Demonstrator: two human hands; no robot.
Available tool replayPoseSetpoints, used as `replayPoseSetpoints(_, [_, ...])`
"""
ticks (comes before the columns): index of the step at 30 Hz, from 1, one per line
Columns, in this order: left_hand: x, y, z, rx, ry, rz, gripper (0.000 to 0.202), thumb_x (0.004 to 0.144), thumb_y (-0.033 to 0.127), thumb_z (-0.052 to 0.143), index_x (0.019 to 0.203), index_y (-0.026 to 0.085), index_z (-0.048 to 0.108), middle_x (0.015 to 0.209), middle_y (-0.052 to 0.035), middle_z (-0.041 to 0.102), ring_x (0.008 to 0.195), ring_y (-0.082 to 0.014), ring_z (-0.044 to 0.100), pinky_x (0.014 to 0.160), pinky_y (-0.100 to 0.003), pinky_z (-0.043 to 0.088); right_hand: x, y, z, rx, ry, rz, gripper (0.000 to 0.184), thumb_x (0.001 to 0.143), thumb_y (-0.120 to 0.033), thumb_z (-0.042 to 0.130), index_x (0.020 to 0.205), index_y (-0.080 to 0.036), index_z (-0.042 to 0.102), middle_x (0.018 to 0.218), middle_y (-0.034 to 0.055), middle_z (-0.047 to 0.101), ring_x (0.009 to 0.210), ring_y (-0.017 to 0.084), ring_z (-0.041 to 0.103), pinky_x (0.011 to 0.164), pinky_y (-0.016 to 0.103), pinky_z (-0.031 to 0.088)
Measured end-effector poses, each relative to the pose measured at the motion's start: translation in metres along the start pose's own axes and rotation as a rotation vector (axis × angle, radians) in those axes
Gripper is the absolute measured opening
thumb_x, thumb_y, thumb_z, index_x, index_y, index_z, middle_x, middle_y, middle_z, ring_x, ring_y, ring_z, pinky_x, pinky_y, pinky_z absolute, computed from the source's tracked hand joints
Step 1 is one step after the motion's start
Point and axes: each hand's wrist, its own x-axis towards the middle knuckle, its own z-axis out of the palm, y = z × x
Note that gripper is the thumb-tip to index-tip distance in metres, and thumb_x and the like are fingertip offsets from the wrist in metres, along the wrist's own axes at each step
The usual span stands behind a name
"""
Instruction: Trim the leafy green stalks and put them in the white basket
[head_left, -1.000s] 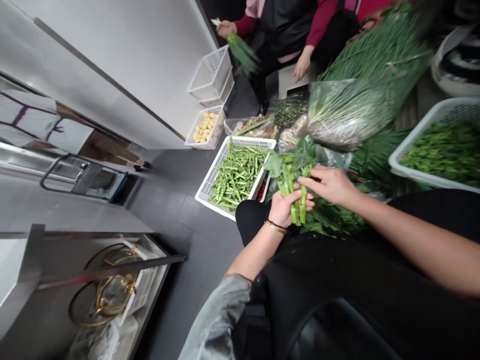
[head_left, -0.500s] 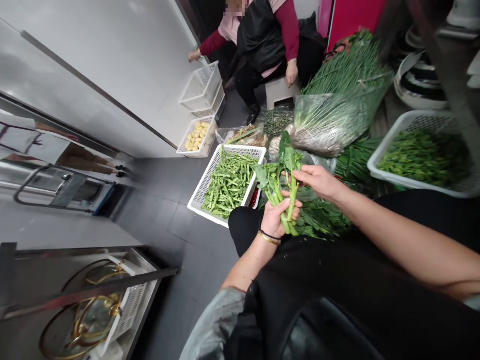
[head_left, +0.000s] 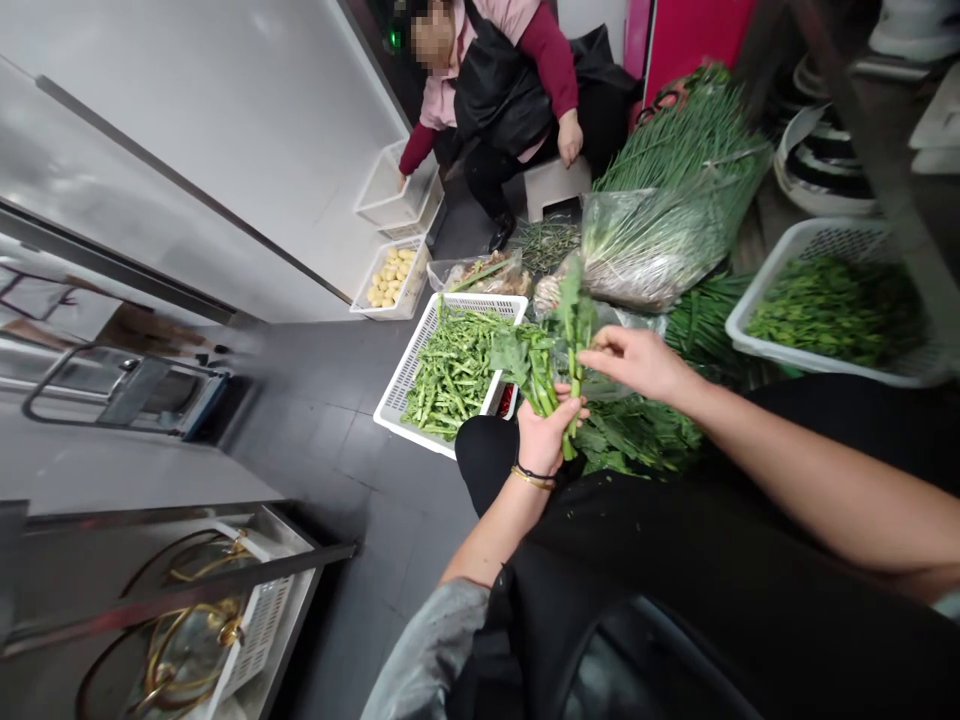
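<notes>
My left hand (head_left: 541, 435) is wrapped round the lower ends of several leafy green stalks (head_left: 541, 372), which look like Chinese broccoli. Their leaves point up and away from me. Beside the upper stalks, my right hand (head_left: 626, 358) has its thumb and index finger pinched at one stem. The exact contact at those fingertips is small and partly hidden. Below both hands lies a heap of loose leafy greens (head_left: 637, 435), close to my black-clothed lap. Just left of the stalks stands a white basket (head_left: 409, 352) filled with cut green stem pieces (head_left: 454, 365).
A co-worker (head_left: 510, 110) sits opposite, one arm reaching into stacked white crates (head_left: 390, 190). Nearby are a basket of potatoes (head_left: 391, 275), bagged long green chives (head_left: 645, 240) and a basket of greens (head_left: 825, 310). A metal rack (head_left: 300, 560) stands at lower left.
The stalks and both hands have shifted slightly left. My right hand's fingers have drawn in closer to a pinch. The co-worker has leaned forward and lowered an arm into the crate.
</notes>
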Motion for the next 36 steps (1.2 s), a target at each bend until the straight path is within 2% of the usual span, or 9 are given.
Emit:
replayPoseSetpoints(5, [0.004, -0.003, -0.003, -0.089, 0.041, -0.074, 0.042, 0.057, 0.029, 0.079, 0.087, 0.014, 0.054, 0.066, -0.0022, 0.065, 0.051, -0.0120, 0.061, 0.050, -0.022, 0.046, -0.007, -0.002, 0.014, -0.301, 0.133, -0.264, 0.034, 0.087, -0.039, 0.046, 0.062, -0.017, 0.052, 0.059, 0.0025, 0.054, 0.051, 0.011, 0.041, 0.051, 0.026, 0.027])
replayPoseSetpoints(8, [0.010, -0.002, -0.009, -0.123, 0.100, -0.025, 0.041, 0.056, 0.029, 0.079, 0.085, 0.015, 0.054, 0.065, -0.0006, 0.064, 0.049, -0.0104, 0.059, 0.049, -0.021, 0.046, -0.032, -0.007, 0.027, -0.317, 0.014, -0.412, 0.034, 0.090, -0.036, 0.041, 0.069, -0.017, 0.060, 0.065, 0.0046, 0.059, 0.056, 0.012, 0.049, 0.054, 0.025, 0.031])
replayPoseSetpoints(14, [0.004, -0.007, -0.009, 0.093, 0.060, 0.040, 0.039, 0.055, 0.026, 0.081, 0.084, 0.014, 0.059, 0.067, 0.0008, 0.061, 0.058, -0.0126, 0.063, 0.055, -0.023, 0.046, 0.012, 0.003, 0.009, 0.009, -0.094, 0.169, 0.040, 0.076, -0.055, 0.057, 0.061, -0.018, 0.055, 0.048, 0.0007, 0.055, 0.045, 0.012, 0.047, 0.047, 0.025, 0.035])
replayPoseSetpoints(19, [0.000, -0.008, -0.009, -0.030, 0.028, -0.030, 0.042, 0.052, 0.021, 0.080, 0.087, 0.015, 0.057, 0.063, 0.0040, 0.057, 0.052, -0.0100, 0.058, 0.051, -0.022, 0.043, 0.015, 0.016, 0.027, 0.429, -0.137, 0.309, 0.046, 0.077, -0.056, 0.050, 0.052, -0.018, 0.054, 0.049, 0.0068, 0.059, 0.045, 0.016, 0.053, 0.051, 0.030, 0.046])
replayPoseSetpoints(21, [-0.002, -0.009, -0.010, -0.080, 0.031, -0.065, 0.041, 0.054, 0.020, 0.079, 0.088, 0.015, 0.056, 0.062, 0.0036, 0.057, 0.051, -0.0096, 0.057, 0.050, -0.021, 0.041, -0.003, 0.024, 0.034, 0.324, 0.011, 0.261, 0.041, 0.082, -0.049, 0.045, 0.056, -0.019, 0.057, 0.055, 0.0089, 0.062, 0.051, 0.019, 0.058, 0.056, 0.033, 0.048])
replayPoseSetpoints(25, [-0.007, -0.017, -0.005, -0.126, 0.058, -0.127, 0.046, 0.052, 0.019, 0.079, 0.091, 0.015, 0.055, 0.063, 0.0037, 0.056, 0.052, -0.0105, 0.057, 0.049, -0.021, 0.040, -0.035, 0.029, 0.027, -0.240, 0.100, -0.126, 0.026, 0.079, -0.022, 0.043, 0.091, -0.015, 0.065, 0.090, 0.0139, 0.069, 0.082, 0.026, 0.064, 0.072, 0.036, 0.048])
replayPoseSetpoints(29, [0.004, -0.019, 0.003, -0.203, 0.091, -0.144, 0.045, 0.051, 0.019, 0.079, 0.088, 0.015, 0.054, 0.061, 0.0048, 0.054, 0.049, -0.0086, 0.054, 0.049, -0.021, 0.039, -0.058, 0.018, 0.027, -0.635, -0.096, -0.233, 0.025, 0.081, -0.015, 0.038, 0.088, -0.012, 0.062, 0.081, 0.0141, 0.068, 0.068, 0.023, 0.063, 0.056, 0.030, 0.039])
replayPoseSetpoints(33, [0.019, -0.007, -0.003, -0.236, 0.191, -0.008, 0.045, 0.052, 0.019, 0.078, 0.089, 0.017, 0.052, 0.065, 0.0054, 0.056, 0.052, -0.0072, 0.055, 0.053, -0.020, 0.041, -0.077, 0.031, 0.035, -0.619, -0.378, -0.193, 0.018, 0.084, -0.015, 0.041, 0.085, -0.015, 0.059, 0.079, 0.0098, 0.068, 0.067, 0.019, 0.063, 0.054, 0.026, 0.035])
replayPoseSetpoints(36, [0.016, 0.002, -0.009, -0.167, 0.101, 0.032, 0.044, 0.054, 0.020, 0.079, 0.089, 0.017, 0.054, 0.079, 0.0002, 0.064, 0.056, -0.0073, 0.057, 0.055, -0.021, 0.042, -0.071, 0.054, 0.019, -0.597, -0.590, -0.117, 0.012, 0.075, -0.029, 0.061, 0.074, -0.017, 0.060, 0.069, 0.0076, 0.067, 0.061, 0.020, 0.063, 0.050, 0.025, 0.034])
